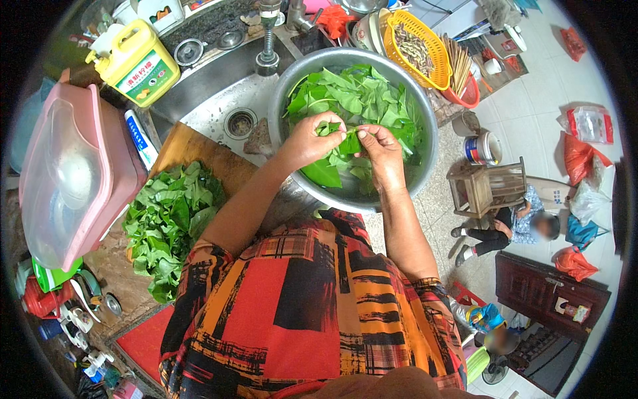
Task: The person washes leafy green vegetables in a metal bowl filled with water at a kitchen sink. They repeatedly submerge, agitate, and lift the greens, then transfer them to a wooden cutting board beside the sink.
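A wide metal basin (426, 164) holds water and many loose green leaves (354, 95). Above its near half, my left hand (313, 139) pinches leafy greens between thumb and fingers. Close beside it, my right hand (383, 152) grips a leaf stem (352, 130) between thumb and forefinger, so both hands meet at the same sprig. Several leaves float below my wrists. On a wooden cutting board (199, 144) to my left lies a large heap of leafy greens (172, 224), partly hidden by my left forearm.
The steel sink (209, 112) with its drain (240, 123) lies left of the basin, under a faucet (268, 50). A yellow detergent jug (142, 65) and pink lidded container (107, 149) stand leftward. A yellow basket (438, 50) sits back right. Two people (523, 214) (491, 319) are farther right, near a wooden chair (486, 189).
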`<state>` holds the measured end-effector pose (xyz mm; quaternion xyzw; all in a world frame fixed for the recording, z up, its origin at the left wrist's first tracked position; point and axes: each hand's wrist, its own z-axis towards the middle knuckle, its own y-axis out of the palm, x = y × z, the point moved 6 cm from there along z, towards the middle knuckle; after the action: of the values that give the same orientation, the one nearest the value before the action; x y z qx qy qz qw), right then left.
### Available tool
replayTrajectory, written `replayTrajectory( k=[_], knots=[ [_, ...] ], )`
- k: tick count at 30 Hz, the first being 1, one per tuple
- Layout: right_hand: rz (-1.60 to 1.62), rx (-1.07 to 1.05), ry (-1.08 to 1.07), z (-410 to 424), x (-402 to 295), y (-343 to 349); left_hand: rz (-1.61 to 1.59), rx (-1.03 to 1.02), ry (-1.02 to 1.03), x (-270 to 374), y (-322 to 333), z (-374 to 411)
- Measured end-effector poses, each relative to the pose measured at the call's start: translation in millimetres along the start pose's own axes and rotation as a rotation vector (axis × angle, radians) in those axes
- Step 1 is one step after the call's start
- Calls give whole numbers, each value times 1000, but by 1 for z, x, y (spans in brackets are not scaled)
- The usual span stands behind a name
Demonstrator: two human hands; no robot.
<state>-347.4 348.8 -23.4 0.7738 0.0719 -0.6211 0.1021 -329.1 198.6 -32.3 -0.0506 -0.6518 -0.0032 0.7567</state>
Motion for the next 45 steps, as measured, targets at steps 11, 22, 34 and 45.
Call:
replayTrajectory(
  k=[11,22,34,45],
  knots=[
    [-611,34,-388,-7,-20,11,-63,38,-48,-2,-3,-1],
    [-410,196,-292,17,-8,-37,-250,106,-149,2,-15,-8],
    [392,238,-109,12,-12,-52,-864,334,-336,-15,-28,-10],
    [-911,-97,-261,-8,-32,2,-232,-111,-129,-8,-4,-3]
  ],
)
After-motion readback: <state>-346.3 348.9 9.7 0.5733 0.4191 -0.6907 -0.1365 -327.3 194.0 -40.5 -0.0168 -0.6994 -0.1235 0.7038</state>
